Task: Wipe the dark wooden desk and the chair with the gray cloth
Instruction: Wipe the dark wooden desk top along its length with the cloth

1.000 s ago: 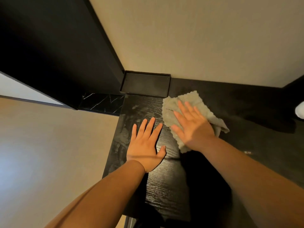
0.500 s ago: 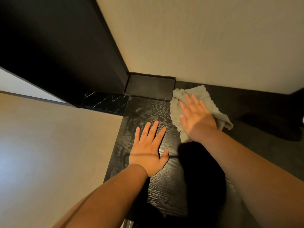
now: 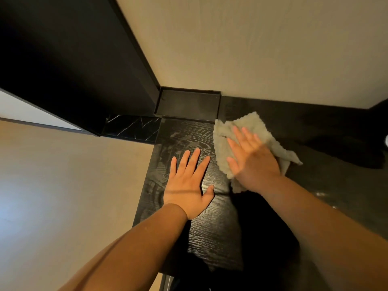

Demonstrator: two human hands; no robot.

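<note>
The dark wooden desk [image 3: 210, 234] fills the lower middle and right, its grain catching the light. The gray cloth [image 3: 247, 124] lies crumpled on the desk near the back left corner. My right hand [image 3: 254, 158] presses flat on the cloth, fingers spread and blurred with motion. My left hand [image 3: 189, 183] rests flat on the bare desk just left of the cloth, fingers apart, holding nothing. No chair is in view.
A shallow black tray [image 3: 186, 105] sits in the back corner against the beige wall [image 3: 262, 45]. A dark marble ledge [image 3: 132, 128] and a black panel [image 3: 69, 59] stand to the left. A white object [image 3: 386, 140] shows at the right edge.
My right hand pushed the cloth toward the back corner and now draws it back nearer to me. My left hand has stayed flat in place.
</note>
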